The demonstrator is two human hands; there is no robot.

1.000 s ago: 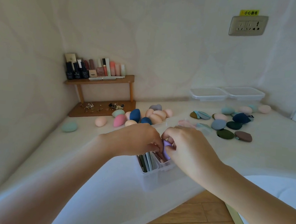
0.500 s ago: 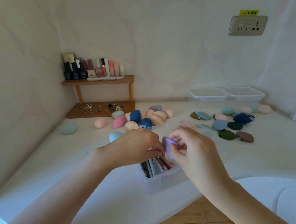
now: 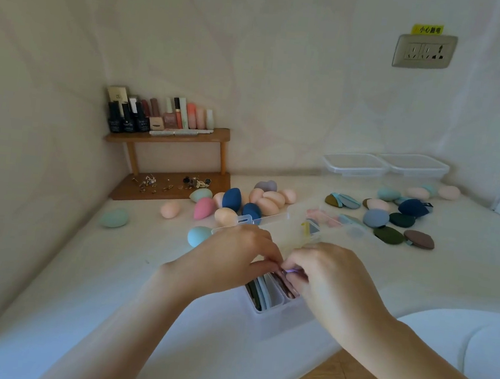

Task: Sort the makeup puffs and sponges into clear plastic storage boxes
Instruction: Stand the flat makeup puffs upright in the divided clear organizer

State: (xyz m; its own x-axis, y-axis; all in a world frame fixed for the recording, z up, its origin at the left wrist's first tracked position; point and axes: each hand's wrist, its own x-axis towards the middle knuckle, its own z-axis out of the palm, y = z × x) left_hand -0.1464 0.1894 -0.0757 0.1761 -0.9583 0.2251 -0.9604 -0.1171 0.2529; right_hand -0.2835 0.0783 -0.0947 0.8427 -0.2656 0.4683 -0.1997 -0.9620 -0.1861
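Purple puff (image 3: 292,270) pinched between curled fingers of right hand (image 3: 333,280) and left hand (image 3: 235,257) — over clear box (image 3: 265,309).

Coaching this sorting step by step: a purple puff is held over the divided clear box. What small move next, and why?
Probably press the purple puff edgewise down into the clear box: the right hand pinches it just above where other puffs stand on edge.

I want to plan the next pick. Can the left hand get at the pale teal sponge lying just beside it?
Probably yes. The pale teal sponge lies bare on the table right beside the left hand, with nothing between them. The hand is busy at the clear box, so it must leave that first.
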